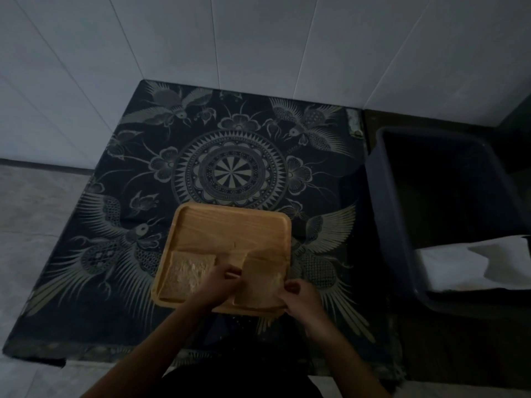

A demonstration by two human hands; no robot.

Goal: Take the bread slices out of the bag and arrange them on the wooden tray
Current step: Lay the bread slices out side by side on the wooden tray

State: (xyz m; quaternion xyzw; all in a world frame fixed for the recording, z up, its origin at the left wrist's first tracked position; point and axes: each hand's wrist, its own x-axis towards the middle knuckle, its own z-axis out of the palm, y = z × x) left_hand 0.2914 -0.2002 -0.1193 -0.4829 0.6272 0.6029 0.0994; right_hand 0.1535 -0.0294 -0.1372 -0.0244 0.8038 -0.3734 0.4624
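Observation:
A square wooden tray (230, 225) lies on the dark patterned cloth, near the front edge. One bread slice (188, 274) lies flat in the tray's front left corner. A second bread slice (258, 278) sits in the tray's front right part, slightly blurred. My left hand (219, 284) pinches its left edge and my right hand (298, 297) grips its right edge. No bread bag can be made out in the dim scene.
The dark cloth (230, 156) with bird and mandala patterns covers a low table against a white tiled wall. A dark plastic tub (402, 225) stands to the right, with white paper or plastic (471, 262) inside it. Grey floor tiles lie to the left.

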